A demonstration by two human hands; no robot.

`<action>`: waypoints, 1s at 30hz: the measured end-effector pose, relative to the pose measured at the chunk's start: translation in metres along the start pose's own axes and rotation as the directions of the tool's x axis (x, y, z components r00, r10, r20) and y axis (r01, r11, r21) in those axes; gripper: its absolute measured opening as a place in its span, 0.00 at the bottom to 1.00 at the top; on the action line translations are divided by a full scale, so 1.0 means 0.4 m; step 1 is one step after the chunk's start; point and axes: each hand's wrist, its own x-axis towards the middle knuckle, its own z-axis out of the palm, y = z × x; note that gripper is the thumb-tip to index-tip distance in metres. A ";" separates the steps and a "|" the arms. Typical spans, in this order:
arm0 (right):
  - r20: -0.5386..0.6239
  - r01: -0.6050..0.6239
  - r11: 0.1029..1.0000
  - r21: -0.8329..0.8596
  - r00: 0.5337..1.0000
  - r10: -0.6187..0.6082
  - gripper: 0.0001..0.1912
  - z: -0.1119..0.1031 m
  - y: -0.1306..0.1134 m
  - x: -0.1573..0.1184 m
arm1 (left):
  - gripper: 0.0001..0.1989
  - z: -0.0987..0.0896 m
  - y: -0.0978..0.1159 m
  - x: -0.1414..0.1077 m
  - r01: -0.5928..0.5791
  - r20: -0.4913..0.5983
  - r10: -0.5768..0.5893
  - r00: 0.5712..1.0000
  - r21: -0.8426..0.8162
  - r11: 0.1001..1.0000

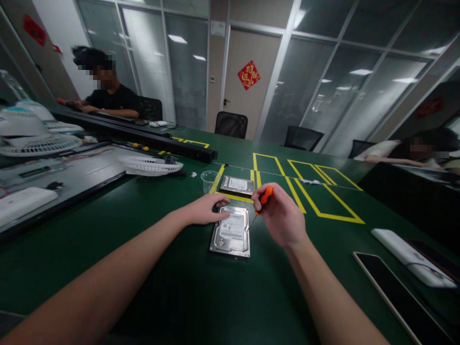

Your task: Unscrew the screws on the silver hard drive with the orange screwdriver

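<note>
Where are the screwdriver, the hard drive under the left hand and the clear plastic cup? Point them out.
Screwdriver [265, 199]: head view, on its orange and black handle.
Hard drive [233, 227]: head view, on its label.
Clear plastic cup [210, 183]: head view, on its side.

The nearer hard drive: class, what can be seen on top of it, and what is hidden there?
A printed label shows on top of the nearer hard drive, with the left hand over its upper left part. Whatever surface that hand covers cannot be seen.
</note>
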 end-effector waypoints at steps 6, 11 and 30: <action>-0.002 -0.008 1.000 -0.014 1.000 0.008 0.04 0.010 -0.004 -0.004 | 0.25 -0.001 -0.001 0.001 -0.003 0.005 0.003 1.000 0.011 1.000; -0.006 0.014 1.000 -0.023 1.000 -0.014 0.18 0.011 -0.004 -0.002 | 0.26 -0.003 -0.002 0.003 -0.001 0.011 0.001 1.000 0.004 1.000; -0.013 0.024 0.997 -0.078 1.000 -0.025 0.11 0.006 -0.004 -0.002 | 0.26 -0.007 0.004 0.001 0.000 0.024 -0.001 1.000 0.018 1.000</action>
